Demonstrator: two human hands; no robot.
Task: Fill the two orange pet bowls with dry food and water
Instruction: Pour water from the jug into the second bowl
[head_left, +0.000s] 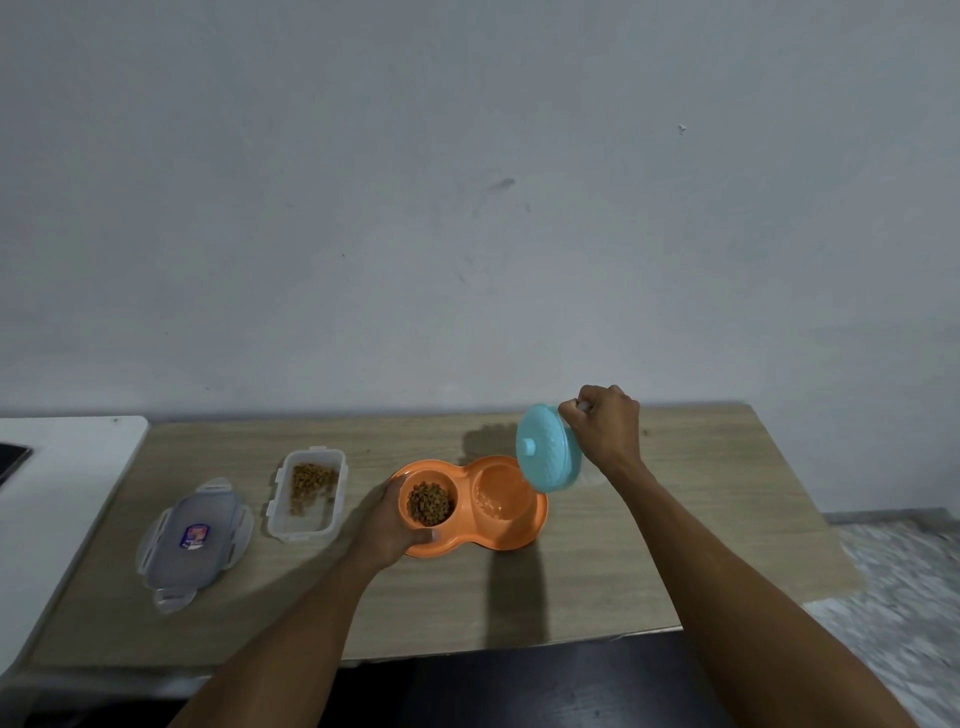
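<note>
The right hand (605, 423), fingers (571, 410) curled round the handle, tips a teal-lidded jug (545, 449) over the orange bowls (519, 535), at 3 o'clock from the kibble (430, 503). The left hand (387, 525) grips their rim at 9 o'clock. Overtipping could soak the kibble or flood the table (675, 545).

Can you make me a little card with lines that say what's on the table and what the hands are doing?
left bowl: full of dry food
right bowl: some water in it
left hand: holds the orange dish at its left end
right hand: grips a blue-lidded jug, tipped over the right bowl
food box: open, a little food left
box lid: flat on the table, left of the food box
</note>
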